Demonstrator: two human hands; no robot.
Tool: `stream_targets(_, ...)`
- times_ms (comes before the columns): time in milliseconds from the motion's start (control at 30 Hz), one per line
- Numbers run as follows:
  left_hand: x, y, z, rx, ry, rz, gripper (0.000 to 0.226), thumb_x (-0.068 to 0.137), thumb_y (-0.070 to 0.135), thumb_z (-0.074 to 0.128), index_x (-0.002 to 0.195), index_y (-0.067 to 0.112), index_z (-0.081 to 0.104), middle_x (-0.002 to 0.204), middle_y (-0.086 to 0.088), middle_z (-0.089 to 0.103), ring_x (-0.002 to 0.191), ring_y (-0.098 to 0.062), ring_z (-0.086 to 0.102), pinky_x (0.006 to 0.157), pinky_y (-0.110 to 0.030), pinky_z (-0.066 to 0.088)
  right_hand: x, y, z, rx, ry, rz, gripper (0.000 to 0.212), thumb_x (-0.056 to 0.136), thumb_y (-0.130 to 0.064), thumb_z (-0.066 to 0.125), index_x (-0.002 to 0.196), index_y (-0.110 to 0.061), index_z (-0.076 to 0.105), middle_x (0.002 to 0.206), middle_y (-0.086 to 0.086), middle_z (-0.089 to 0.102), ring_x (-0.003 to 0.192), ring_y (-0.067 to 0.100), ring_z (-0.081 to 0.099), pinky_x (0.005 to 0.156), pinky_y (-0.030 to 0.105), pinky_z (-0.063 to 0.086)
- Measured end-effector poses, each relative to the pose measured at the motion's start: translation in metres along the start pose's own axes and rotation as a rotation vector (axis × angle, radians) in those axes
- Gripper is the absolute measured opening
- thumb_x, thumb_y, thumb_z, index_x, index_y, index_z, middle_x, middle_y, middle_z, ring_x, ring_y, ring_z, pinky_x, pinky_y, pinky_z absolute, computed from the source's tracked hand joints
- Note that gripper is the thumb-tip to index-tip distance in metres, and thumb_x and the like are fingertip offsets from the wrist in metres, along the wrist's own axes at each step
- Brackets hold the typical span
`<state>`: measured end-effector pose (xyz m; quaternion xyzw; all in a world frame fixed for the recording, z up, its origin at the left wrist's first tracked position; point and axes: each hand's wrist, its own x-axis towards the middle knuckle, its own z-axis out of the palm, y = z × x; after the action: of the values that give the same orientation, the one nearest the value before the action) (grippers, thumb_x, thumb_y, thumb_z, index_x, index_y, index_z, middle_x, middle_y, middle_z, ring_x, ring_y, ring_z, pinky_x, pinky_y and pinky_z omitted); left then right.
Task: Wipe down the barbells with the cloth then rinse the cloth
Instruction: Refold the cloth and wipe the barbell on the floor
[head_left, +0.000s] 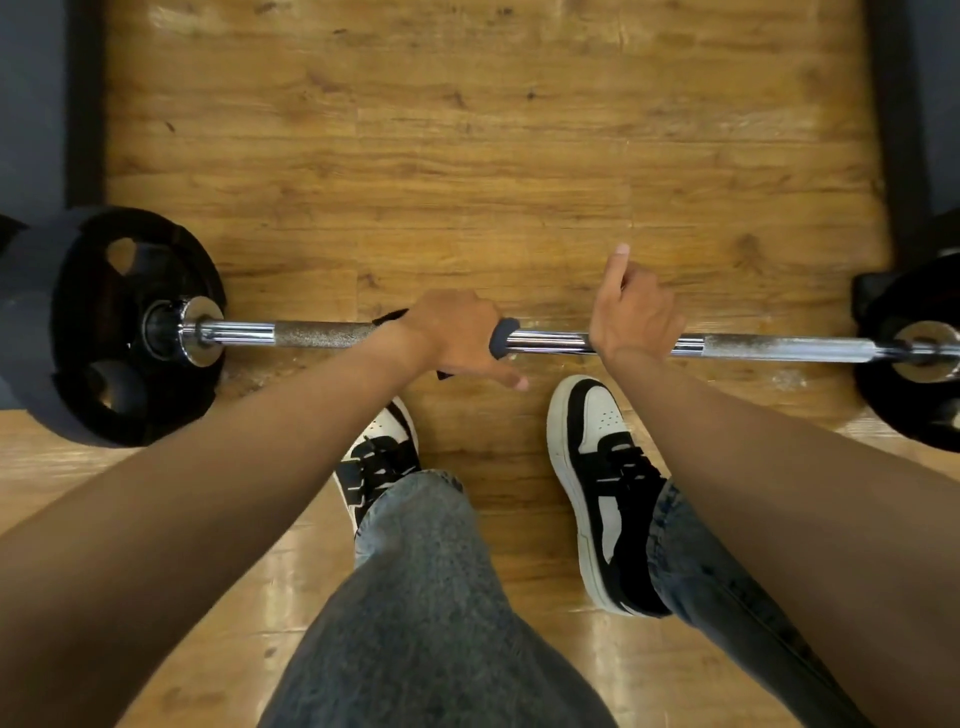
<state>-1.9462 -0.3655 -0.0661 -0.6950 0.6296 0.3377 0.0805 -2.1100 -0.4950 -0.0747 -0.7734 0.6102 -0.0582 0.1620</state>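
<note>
- Wooden lifting platform (467, 130): plank floor fills most of the view. Black border strips run along its left edge (85, 104) and right edge (896, 114), grey floor outside them. Wide bare planks on the far side of the bar; the near side is taken up by the person's legs and shoes.
- Barbell (322, 333): lies on the platform, spanning nearly the full width, left to right. Chrome shaft with knurled sections left of the left hand and right of the right hand.
- Left weight plate (104, 327): black, with grip holes, sits at the platform's left edge, partly over the border strip. Chrome collar just inboard of it.
- Right weight plate (914, 353): black, cut off by the frame at the right edge, near the right border strip.
- Jeans legs and two black-and-white sneakers, left (382, 457) and right (597, 478), just near side of the bar, toes close to it but apart from it.
- Left hand (457, 338): fingers clenched over the shaft near mid-bar, gripping the cloth around it, thumb pointing right below the bar.
- Right hand (631, 312): on the shaft just right of the left hand, a short bare stretch of chrome between them. Index finger sticks up and away; other fingers curl over the bar.
- Cloth (504, 338): dark grey, wrapped round the shaft under the left fingers. A rolled end pokes out on the thumb side, dark corners show at the wrist side.
</note>
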Motion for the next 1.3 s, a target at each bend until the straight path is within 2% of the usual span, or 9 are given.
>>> stream_targets(167, 0.023, 0.049, -0.01, -0.084, 0.003, -0.022, 0.059, 0.069, 0.078, 0.076, 0.082, 0.024, 0.056, 0.077, 0.005, 0.06, 0.07, -0.015, 0.059, 0.054, -0.029, 0.039, 0.002, -0.002, 0.001, -0.007, -0.007, -0.023, 0.069, 0.105, -0.06, 0.013, 0.077, -0.019, 0.061, 0.081, 0.011, 0.066, 0.08, 0.035, 0.06, 0.072, 0.039, 0.036)
stream_targets(300, 0.045, 0.081, -0.019, -0.178, -0.056, 0.041, 0.05, 0.07, 0.066, 0.084, 0.079, 0.023, 0.061, 0.072, 0.01, 0.058, 0.065, -0.01, 0.055, 0.052, -0.028, 0.038, 0.005, -0.003, -0.001, -0.002, -0.02, 0.004, 0.067, 0.106, -0.059, 0.016, 0.081, -0.019, 0.064, 0.087, 0.011, 0.067, 0.082, 0.034, 0.058, 0.074, 0.039, 0.035)
stream_targets(533, 0.002, -0.01, -0.022, -0.272, -0.247, -0.076, 0.057, 0.062, 0.064, 0.09, 0.09, 0.022, 0.063, 0.081, 0.003, 0.068, 0.074, -0.018, 0.065, 0.066, -0.034, 0.049, 0.007, -0.004, -0.003, -0.006, -0.043, 0.007, 0.071, 0.105, -0.061, 0.013, 0.08, -0.017, 0.063, 0.081, 0.007, 0.062, 0.077, 0.031, 0.055, 0.074, 0.038, 0.033)
stream_targets(667, -0.016, -0.03, -0.023, -0.134, -0.223, -0.086, 0.062, 0.062, 0.067, 0.089, 0.095, 0.021, 0.063, 0.081, 0.004, 0.066, 0.075, -0.019, 0.065, 0.062, -0.034, 0.049, 0.01, -0.005, -0.002, 0.011, -0.045, 0.022, 0.072, 0.104, -0.062, 0.013, 0.079, -0.015, 0.063, 0.084, 0.012, 0.063, 0.078, 0.033, 0.055, 0.075, 0.04, 0.038)
stream_targets(833, 0.03, 0.043, -0.014, -0.198, -0.049, -0.002, 0.061, 0.064, 0.071, 0.085, 0.09, 0.023, 0.06, 0.08, 0.008, 0.06, 0.077, -0.017, 0.062, 0.053, -0.029, 0.036, 0.009, -0.008, -0.007, 0.018, -0.031, 0.005, 0.071, 0.106, -0.058, 0.018, 0.081, -0.011, 0.065, 0.093, 0.024, 0.067, 0.078, 0.035, 0.051, 0.072, 0.04, 0.035)
stream_targets(900, 0.04, 0.062, -0.012, -0.156, -0.038, 0.015, 0.056, 0.067, 0.067, 0.085, 0.093, 0.023, 0.062, 0.082, 0.009, 0.058, 0.077, -0.015, 0.059, 0.053, -0.028, 0.035, 0.008, -0.008, -0.008, 0.029, -0.025, 0.004, 0.074, 0.106, -0.058, 0.019, 0.086, -0.007, 0.069, 0.097, 0.027, 0.068, 0.084, 0.04, 0.058, 0.073, 0.043, 0.037)
stream_targets(1067, -0.005, -0.005, -0.01, -0.095, -0.029, -0.018, 0.055, 0.076, 0.068, 0.078, 0.107, 0.024, 0.066, 0.082, 0.011, 0.059, 0.077, -0.013, 0.06, 0.055, -0.028, 0.04, 0.008, -0.01, -0.007, 0.027, -0.022, 0.022, 0.08, 0.103, -0.061, 0.015, 0.094, -0.004, 0.071, 0.1, 0.03, 0.068, 0.094, 0.048, 0.063, 0.083, 0.048, 0.046)
stream_targets(1200, -0.06, -0.076, 0.002, -0.027, 0.074, -0.128, 0.078, 0.075, 0.073, 0.075, 0.136, 0.027, 0.059, 0.11, 0.003, 0.067, 0.1, -0.022, 0.065, 0.068, -0.034, 0.051, 0.005, -0.013, -0.011, 0.042, -0.032, 0.019, 0.077, 0.104, -0.059, 0.017, 0.094, -0.004, 0.071, 0.098, 0.032, 0.066, 0.094, 0.047, 0.062, 0.083, 0.047, 0.044)
stream_targets(1300, -0.074, -0.098, 0.006, 0.007, 0.089, -0.167, 0.086, 0.073, 0.08, 0.07, 0.14, 0.027, 0.058, 0.121, 0.002, 0.064, 0.11, -0.023, 0.064, 0.072, -0.033, 0.051, 0.004, -0.015, -0.012, 0.056, -0.031, 0.012, 0.078, 0.103, -0.06, 0.017, 0.092, -0.004, 0.07, 0.095, 0.033, 0.065, 0.091, 0.047, 0.062, 0.083, 0.048, 0.045)
